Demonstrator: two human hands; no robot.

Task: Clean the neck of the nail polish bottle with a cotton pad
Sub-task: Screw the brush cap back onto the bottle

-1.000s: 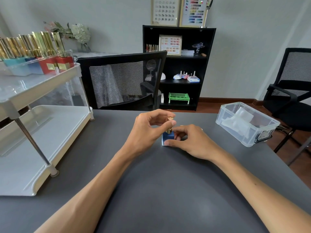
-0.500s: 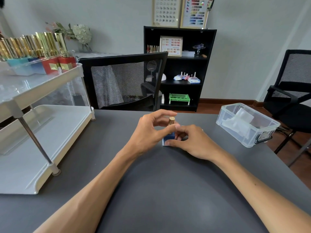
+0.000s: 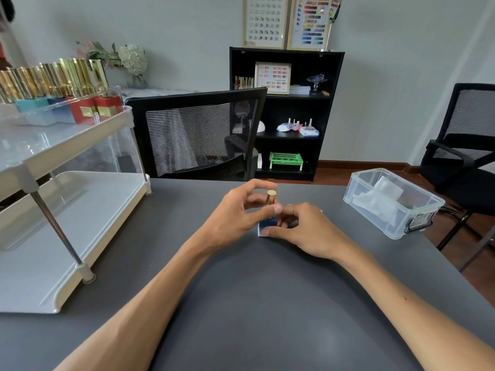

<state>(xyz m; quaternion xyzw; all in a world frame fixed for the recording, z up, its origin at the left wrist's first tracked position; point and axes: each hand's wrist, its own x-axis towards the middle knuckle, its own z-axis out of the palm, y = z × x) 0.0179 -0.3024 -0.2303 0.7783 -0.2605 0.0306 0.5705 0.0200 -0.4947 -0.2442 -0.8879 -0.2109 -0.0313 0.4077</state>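
A nail polish bottle [image 3: 268, 224] with a blue square body stands upright on the dark grey table [image 3: 241, 303], near the middle. Its tall gold cap [image 3: 270, 197] sits on top. My left hand [image 3: 235, 218] pinches the gold cap between thumb and fingers. My right hand [image 3: 308, 231] grips the blue body from the right side, thumb across its front. The bottle's neck is hidden by my fingers. White cotton pads [image 3: 380, 199] lie inside a clear plastic box [image 3: 426, 207] at the right of the table.
A white two-tier rack [image 3: 67, 210] fills the table's left side, with several gold-capped polish bottles [image 3: 61, 89] on its top shelf. A black mesh chair [image 3: 198, 135] stands behind the table, another chair [image 3: 466, 145] at the right, a black bookshelf [image 3: 292, 113] by the wall.
My left fingers have shifted around the gold cap, the thumb sliding lower toward its base. The bottle stays in place under my right hand.
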